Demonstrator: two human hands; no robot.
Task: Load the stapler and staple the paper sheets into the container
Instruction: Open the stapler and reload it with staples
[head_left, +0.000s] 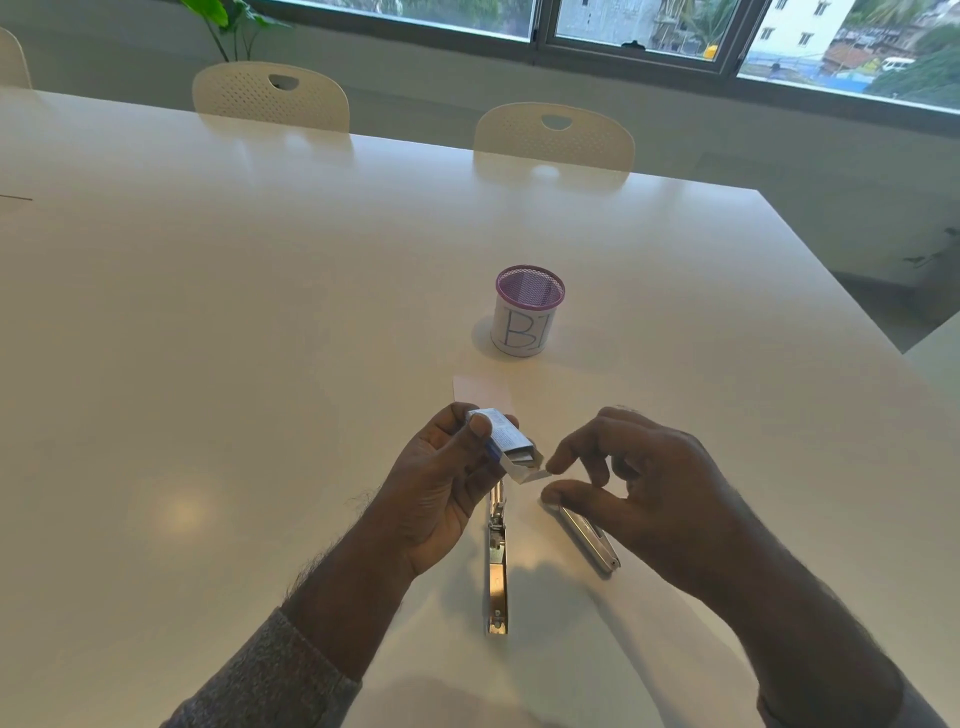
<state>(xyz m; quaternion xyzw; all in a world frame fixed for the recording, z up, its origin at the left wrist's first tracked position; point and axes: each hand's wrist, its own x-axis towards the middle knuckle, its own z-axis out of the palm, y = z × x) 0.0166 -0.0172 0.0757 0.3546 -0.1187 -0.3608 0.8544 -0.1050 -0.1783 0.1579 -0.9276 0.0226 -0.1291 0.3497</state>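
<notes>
My left hand (441, 483) holds a small white-and-blue staple box (506, 439) above the table, its end flap open toward the right. The index finger and thumb of my right hand (639, 483) pinch at that flap. Below the hands a metal stapler (497, 561) lies swung wide open on the white table, its second arm (589, 540) angled to the right under my right hand. A pale paper sheet (480, 389) lies flat beyond the box. Farther back stands a purple mesh container (527, 312) wrapped in a white label with blue letters.
The white table (260, 338) spreads wide to the left and far side. Two cream chairs (270, 96) stand at its far edge, with a plant and windows behind. The table's right edge (841, 291) runs diagonally.
</notes>
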